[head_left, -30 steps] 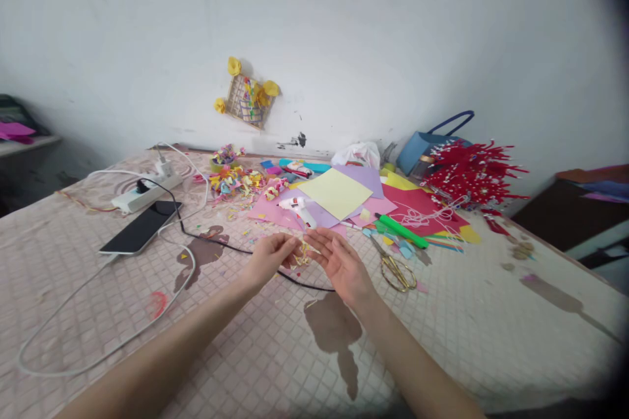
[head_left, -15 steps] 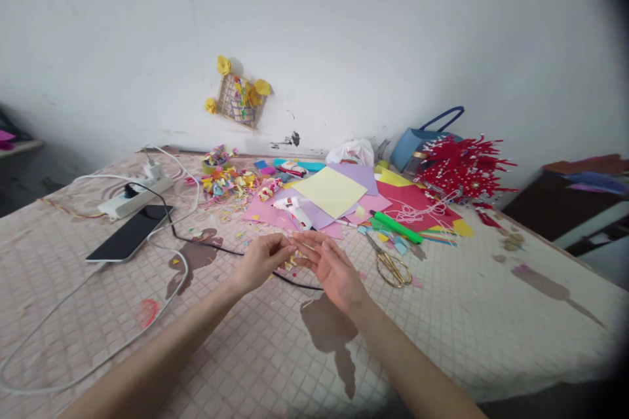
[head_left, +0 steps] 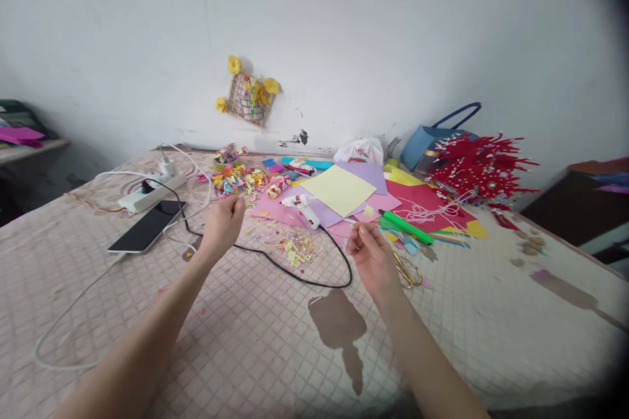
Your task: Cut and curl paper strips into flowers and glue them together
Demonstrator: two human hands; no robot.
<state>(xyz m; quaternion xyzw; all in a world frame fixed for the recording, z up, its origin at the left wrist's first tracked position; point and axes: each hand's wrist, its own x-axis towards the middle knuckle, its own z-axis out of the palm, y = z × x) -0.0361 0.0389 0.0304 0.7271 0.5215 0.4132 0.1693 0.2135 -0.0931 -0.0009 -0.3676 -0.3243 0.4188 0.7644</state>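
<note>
My left hand point(head_left: 225, 226) is raised over the left-middle of the table, near a heap of colourful folded paper pieces point(head_left: 240, 178). Its fingers are curled closed, and whatever may be inside is hidden. On the right, my right hand point(head_left: 373, 255) has thumb and fingers pinched together in front of gold-handled scissors point(head_left: 407, 270). Anything in that pinch is too small to make out. Between the hands lie a white glue gun point(head_left: 302, 209) with a black cord point(head_left: 275, 263) and some tiny paper scraps point(head_left: 296, 250).
Coloured paper sheets point(head_left: 339, 190) and a green glue stick or marker point(head_left: 407, 228) lie mid-table. A phone point(head_left: 147, 227) and power strip point(head_left: 152, 193) with cables are at left. Red fuzzy stems point(head_left: 484, 167) and a blue bag point(head_left: 417, 147) stand back right.
My hands were together in the middle with fingertips meeting. Now they are apart, the left moved left and up, the right moved right. The view has turned slightly left.
</note>
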